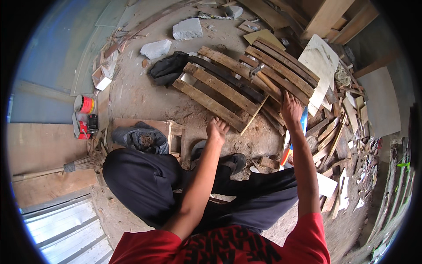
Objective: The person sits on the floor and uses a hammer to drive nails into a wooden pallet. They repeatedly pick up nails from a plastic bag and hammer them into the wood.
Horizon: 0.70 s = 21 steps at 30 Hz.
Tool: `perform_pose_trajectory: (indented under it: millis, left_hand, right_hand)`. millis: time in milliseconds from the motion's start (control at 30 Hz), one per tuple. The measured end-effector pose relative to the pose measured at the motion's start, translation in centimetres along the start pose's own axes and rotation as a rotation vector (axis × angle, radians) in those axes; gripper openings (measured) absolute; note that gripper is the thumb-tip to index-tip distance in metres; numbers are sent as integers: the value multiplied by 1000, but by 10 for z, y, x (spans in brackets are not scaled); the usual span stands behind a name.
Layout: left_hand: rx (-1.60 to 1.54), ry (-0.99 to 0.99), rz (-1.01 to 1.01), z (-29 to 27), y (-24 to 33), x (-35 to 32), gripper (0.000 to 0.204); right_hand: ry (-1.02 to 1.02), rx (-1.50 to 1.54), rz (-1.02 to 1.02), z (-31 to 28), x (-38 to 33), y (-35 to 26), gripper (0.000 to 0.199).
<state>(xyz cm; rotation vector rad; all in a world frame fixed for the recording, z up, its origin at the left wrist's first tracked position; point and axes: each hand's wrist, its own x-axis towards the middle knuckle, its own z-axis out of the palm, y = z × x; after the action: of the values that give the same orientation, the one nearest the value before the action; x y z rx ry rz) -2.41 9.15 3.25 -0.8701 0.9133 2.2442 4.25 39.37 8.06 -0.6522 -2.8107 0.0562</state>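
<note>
Both hands (217, 130) (291, 108) reach weathered, apparently rough wooden slats (228, 90)

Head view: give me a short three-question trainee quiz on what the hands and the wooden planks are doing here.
1. True or false: the right hand rests on the stack of weathered wooden planks.
2. What is the left hand holding?
A. a hammer
B. nothing, its fingers are spread open
C. a saw
3. Fill in: a thin wooden ___ lies slanted on the ground between the two hands.

Key
1. True. The right hand's fingers lie on the near end of the planks.
2. B. The left hand hovers open near the end of the front plank.
3. Stick.
</note>
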Motion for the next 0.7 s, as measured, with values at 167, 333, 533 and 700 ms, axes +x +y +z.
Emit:
perform_pose_trajectory:
  millis: [167,333,533,700]
  left_hand:
    - [-45,-57,-11,-8,-23,-16,26]
    - [-12,-14,90,9,-15,-26,32]
    - [135,62,393,27,27,-17,50]
    - [793,650,670,19,51,-25,54]
  right_hand:
    - [-32,27,-59,1,5,11,37]
    - [-103,93,-24,-11,6,7,38]
    - [-190,320,18,-35,1,-38,40]
    - [-159,469,219,-42,-46,-102,46]
